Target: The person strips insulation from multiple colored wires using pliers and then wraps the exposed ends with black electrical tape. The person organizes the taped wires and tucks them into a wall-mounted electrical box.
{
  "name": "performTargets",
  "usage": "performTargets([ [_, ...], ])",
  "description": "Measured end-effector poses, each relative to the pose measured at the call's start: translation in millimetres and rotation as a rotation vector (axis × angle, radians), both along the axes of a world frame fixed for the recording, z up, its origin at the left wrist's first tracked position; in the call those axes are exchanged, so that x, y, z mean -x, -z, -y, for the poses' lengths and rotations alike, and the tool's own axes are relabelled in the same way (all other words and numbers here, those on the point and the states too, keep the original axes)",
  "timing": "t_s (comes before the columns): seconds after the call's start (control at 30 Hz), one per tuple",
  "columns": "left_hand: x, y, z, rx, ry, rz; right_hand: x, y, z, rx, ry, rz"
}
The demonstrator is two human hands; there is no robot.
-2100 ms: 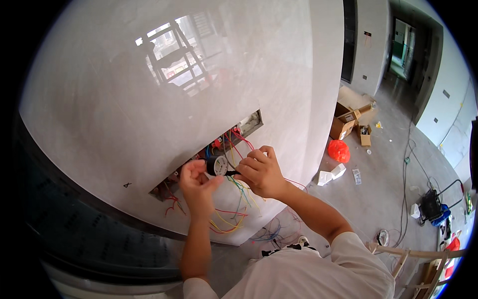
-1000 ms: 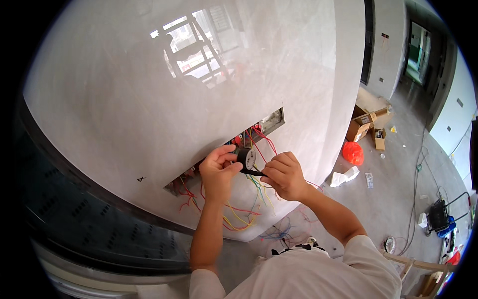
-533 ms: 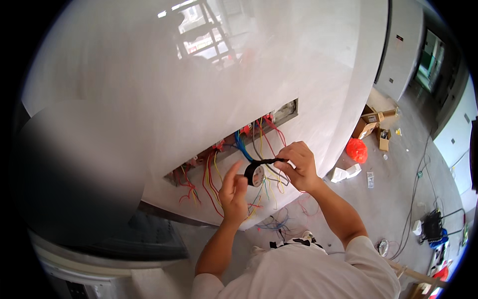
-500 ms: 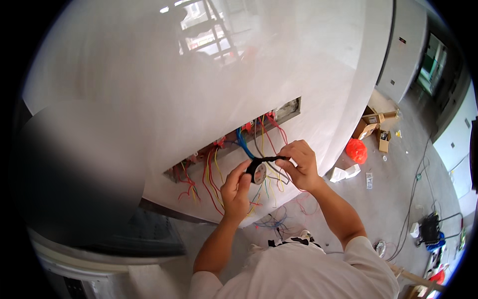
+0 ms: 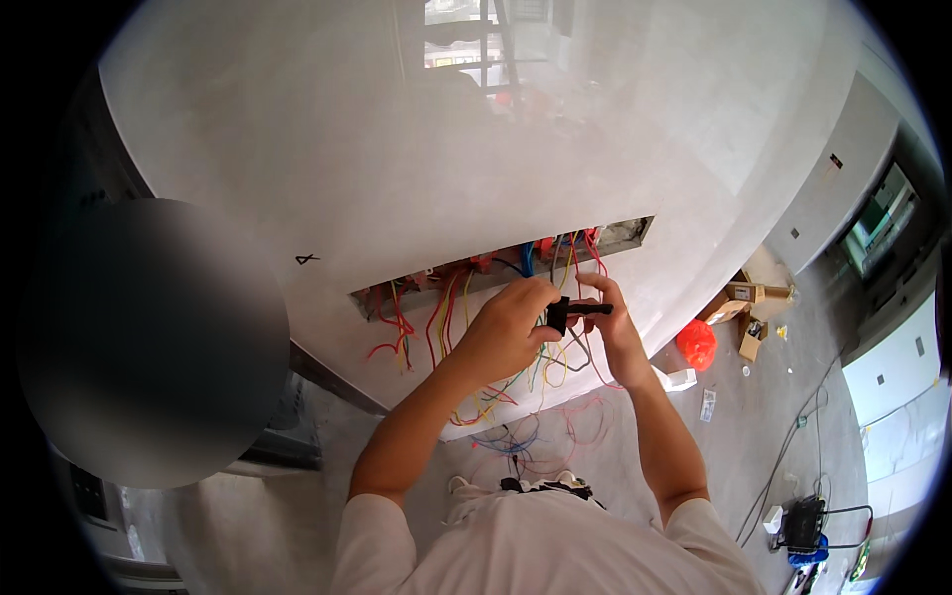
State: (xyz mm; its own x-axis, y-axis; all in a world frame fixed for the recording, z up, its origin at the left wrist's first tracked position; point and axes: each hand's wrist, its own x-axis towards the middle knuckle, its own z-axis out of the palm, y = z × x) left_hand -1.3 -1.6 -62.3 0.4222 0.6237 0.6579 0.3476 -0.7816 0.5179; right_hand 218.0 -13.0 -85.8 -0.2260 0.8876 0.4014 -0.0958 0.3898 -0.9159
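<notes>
My left hand (image 5: 514, 322) grips a black tape roll (image 5: 556, 315), now seen mostly edge-on. My right hand (image 5: 620, 332) pinches a black taped strand (image 5: 598, 308) that runs out rightward from the roll, its fingertips partly hidden behind it. Just beyond both hands, a long recess (image 5: 632, 234) cut in the glossy white wall (image 5: 456, 169) holds red boxes (image 5: 485, 259). Red, yellow, blue, grey and green wires (image 5: 441, 312) hang out of it, some passing behind my hands.
At right on the floor (image 5: 764, 436) lie cardboard boxes (image 5: 734, 317), a red bag (image 5: 697, 345), long cables and a black wheeled frame (image 5: 801, 526). Loose wires (image 5: 511, 441) lie below the wall. A doorway (image 5: 878, 208) stands far right. A blurred round patch hides the left side.
My left hand has moved up and rightward, closer to my right hand, turning the tape roll edge-on. My right hand has turned more upright. The wall recess now sits more level in view.
</notes>
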Motion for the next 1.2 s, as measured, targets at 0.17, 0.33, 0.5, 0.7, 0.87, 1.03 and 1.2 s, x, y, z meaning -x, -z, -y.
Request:
performTargets([
  [0.17, -3.7, 6.2, -3.2, -0.087, -0.048, -0.006, 3.6, -31.3, -6.9, 0.278, 0.024, -0.041],
  [0.33, 3.7, 10.5, -6.7, -0.087, 0.034, 0.083, 8.0, -39.9, -4.1, 0.305, -0.007, -0.057],
  [0.5, 9.6, 13.0, -12.2, -0.145, 0.061, 0.106, 13.2, -38.8, 4.9, 0.21, 0.015, -0.048],
  [0.7, 5.9, -6.2, -4.3, 0.159, 0.024, 0.108, 11.2, -34.5, 0.5, 0.166, 0.066, -0.104],
  [0.87, 10.7, -7.5, -16.8, 0.173, 0.093, 0.173, 17.5, -44.9, -4.7, 0.242, 0.057, -0.188],
  [1.03, 11.1, 1.1, -17.7, -0.03, 0.091, 0.071, 4.6, -53.3, -34.7, 0.451, 0.041, -0.163],
  [1.2, 9.9, 8.4, -19.7, -0.098, 0.129, 0.105, 12.3, -63.2, -35.6, 0.481, 0.091, -0.229],
])
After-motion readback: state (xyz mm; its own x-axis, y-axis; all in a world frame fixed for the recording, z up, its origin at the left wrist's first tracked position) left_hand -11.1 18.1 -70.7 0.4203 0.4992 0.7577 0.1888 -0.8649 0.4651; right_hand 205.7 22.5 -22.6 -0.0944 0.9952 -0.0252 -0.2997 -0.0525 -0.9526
